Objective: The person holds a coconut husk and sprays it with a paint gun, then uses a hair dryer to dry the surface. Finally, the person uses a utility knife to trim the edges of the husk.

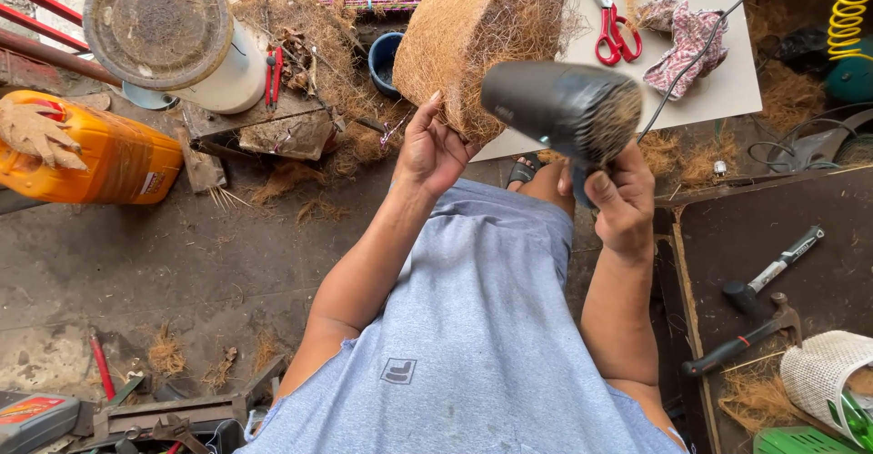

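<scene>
Grimy dark concrete floor (182, 263) spreads below the seated person, strewn with tufts of brown coconut fibre and scattered tools. Containers first: an orange plastic jerrycan (100, 159) lies on its side at the left edge, a brown glove (36, 134) resting on top of it; beside it stands a white cylindrical bucket (173, 36) closed by a dusty round lid, so its contents cannot be seen. A small dark blue pot (384, 61) sits among the fibre heap near the top centre, and what it holds cannot be told. At the lower right a white woven basket (823, 377) lies tilted, something green showing at its mouth. A white tabletop (718, 81) at the upper right carries red-handled scissors (614, 29) and a crumpled patterned cloth (687, 40), well apart from a dark brown board (773, 236) on the right, where two hammers (759, 322) lie near loose fibre. The left hand (435, 149) grips the lower edge of a rounded coconut-fibre pot (477, 40), holding it up over the table's near corner. The right hand (621, 201) is closed around the handle of a black hair dryer (564, 109), whose nozzle points toward the fibre pot, just beside it. A coiled yellow hose (850, 4) hangs in the top right corner.
</scene>
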